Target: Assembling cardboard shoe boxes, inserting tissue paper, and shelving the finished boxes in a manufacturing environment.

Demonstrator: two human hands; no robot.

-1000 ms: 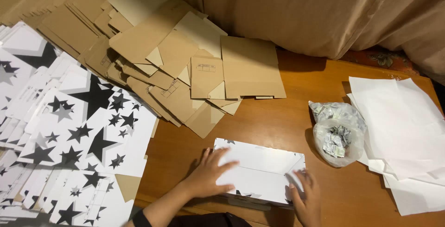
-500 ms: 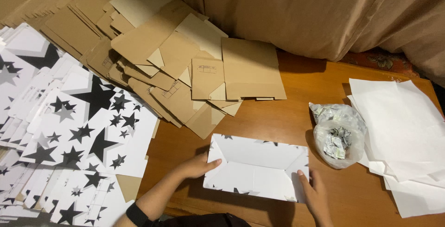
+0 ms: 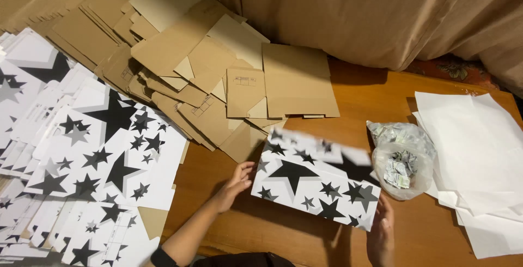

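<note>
Flipped since prev. frame: star-print box blank point(image 3: 316, 182), blurry, w/ left hand point(image 3: 235, 183) & right hand point(image 3: 382, 229) grips clamped on edges.

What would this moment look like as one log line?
left hand: at star-printed box left edge | right hand: under its right corner | box: raised, tilted over wooden table | beside: plastic bag

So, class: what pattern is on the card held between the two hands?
Black and grey stars on white, on the card, seen in the head view.
</note>
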